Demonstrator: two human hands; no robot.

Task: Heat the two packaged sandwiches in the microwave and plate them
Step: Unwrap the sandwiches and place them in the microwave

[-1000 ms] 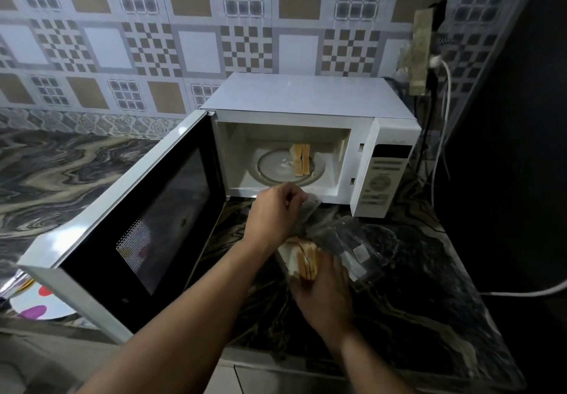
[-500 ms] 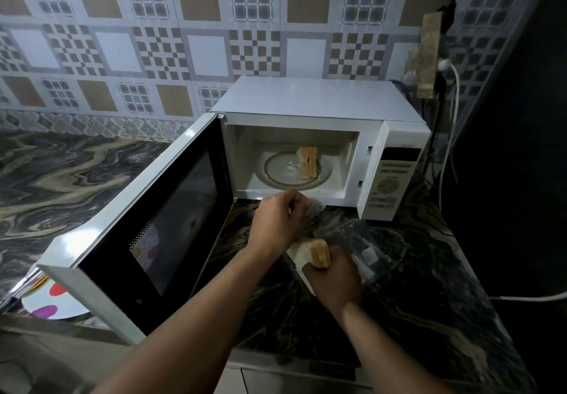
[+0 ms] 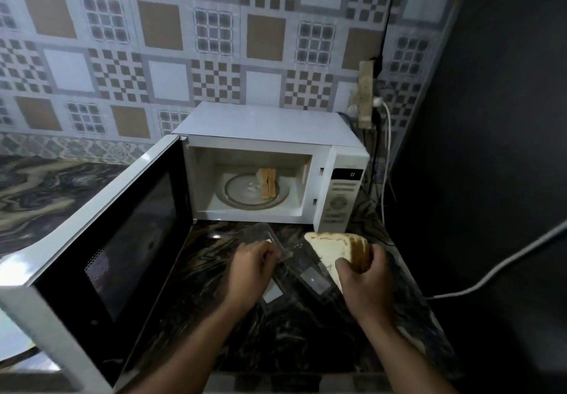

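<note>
Countertop [image 3: 306, 341]: right hand [image 3: 365, 286] grips sandwich [image 3: 334, 249].

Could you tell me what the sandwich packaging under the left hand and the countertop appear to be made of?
The packaging, held down by the left hand, looks like thin clear plastic: the dark counter shows through it, and it glints and creases. The countertop looks like polished stone, perhaps marble or granite, or a laminate imitating it: dark, glossy, with swirling pale veins. The picture cannot settle which.
</note>
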